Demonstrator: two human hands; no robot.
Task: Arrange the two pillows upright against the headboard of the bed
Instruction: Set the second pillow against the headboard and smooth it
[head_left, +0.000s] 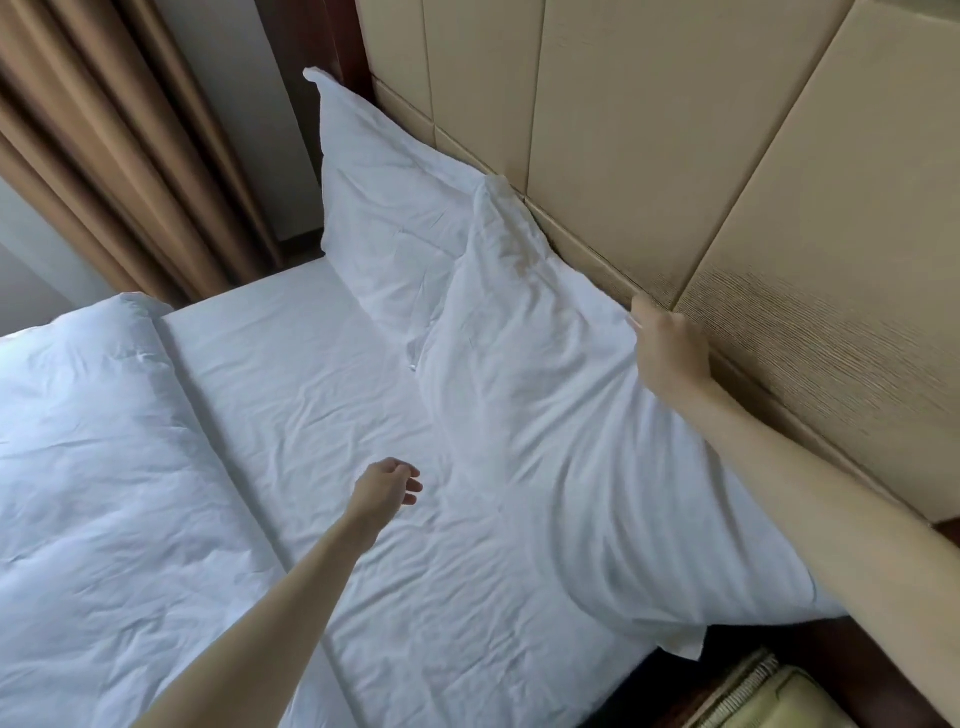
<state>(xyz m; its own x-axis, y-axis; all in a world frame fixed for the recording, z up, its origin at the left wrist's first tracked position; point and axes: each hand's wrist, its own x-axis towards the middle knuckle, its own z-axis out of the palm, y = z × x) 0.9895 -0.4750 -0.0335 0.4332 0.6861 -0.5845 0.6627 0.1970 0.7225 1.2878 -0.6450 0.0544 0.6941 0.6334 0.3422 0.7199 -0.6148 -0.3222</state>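
Bedside surroundings

A brown curtain (130, 150) hung in folds at the far side of the bed, a folded white duvet (98, 441) lay on the sheet (311, 374), and a woven basket (753, 691) sat at the near corner.

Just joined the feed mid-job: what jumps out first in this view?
Two white rumpled pillows lean on the beige padded headboard: the near pillow overlaps the far pillow. The right hand grips the near pillow's top edge at the headboard; the left hand hovers open above the white creased sheet.
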